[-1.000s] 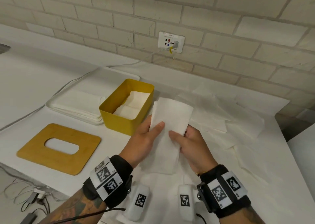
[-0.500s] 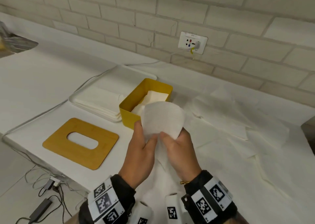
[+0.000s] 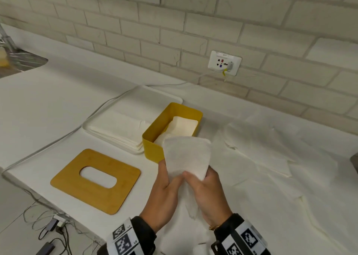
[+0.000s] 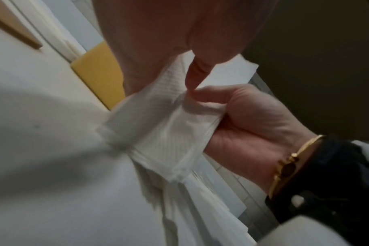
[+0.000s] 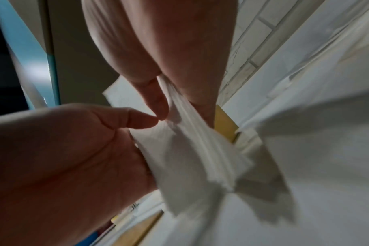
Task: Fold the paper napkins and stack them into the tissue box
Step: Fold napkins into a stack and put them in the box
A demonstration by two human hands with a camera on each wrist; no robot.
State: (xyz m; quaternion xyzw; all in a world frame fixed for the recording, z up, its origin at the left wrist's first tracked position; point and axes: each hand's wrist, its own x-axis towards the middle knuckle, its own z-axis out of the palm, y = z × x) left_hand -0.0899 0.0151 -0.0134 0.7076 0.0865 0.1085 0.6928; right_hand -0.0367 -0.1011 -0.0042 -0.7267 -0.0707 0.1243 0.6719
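I hold a folded white paper napkin [image 3: 187, 156] upright in front of me with both hands. My left hand [image 3: 171, 172] pinches its lower edge from the left and my right hand [image 3: 197, 174] from the right, thumbs nearly touching. In the left wrist view the napkin [image 4: 164, 124] runs from my left thumb [image 4: 195, 74] into the right hand [image 4: 253, 124]. The right wrist view shows the napkin [image 5: 190, 149] between both hands. Just behind it stands the open yellow tissue box [image 3: 155, 150], with folded napkins [image 3: 184, 125] inside.
A wooden lid with an oval slot [image 3: 95, 180] lies on the counter, left of the box. A white tray [image 3: 133, 93] with a stack of flat napkins [image 3: 116, 126] sits behind it. Unfolded napkins [image 3: 271, 148] cover the counter to the right. A cable runs to the wall socket [image 3: 224, 62].
The long napkin strip has been folded over to a shorter piece and raised upright. Both hands have come together at its lower edge, closer to the box.
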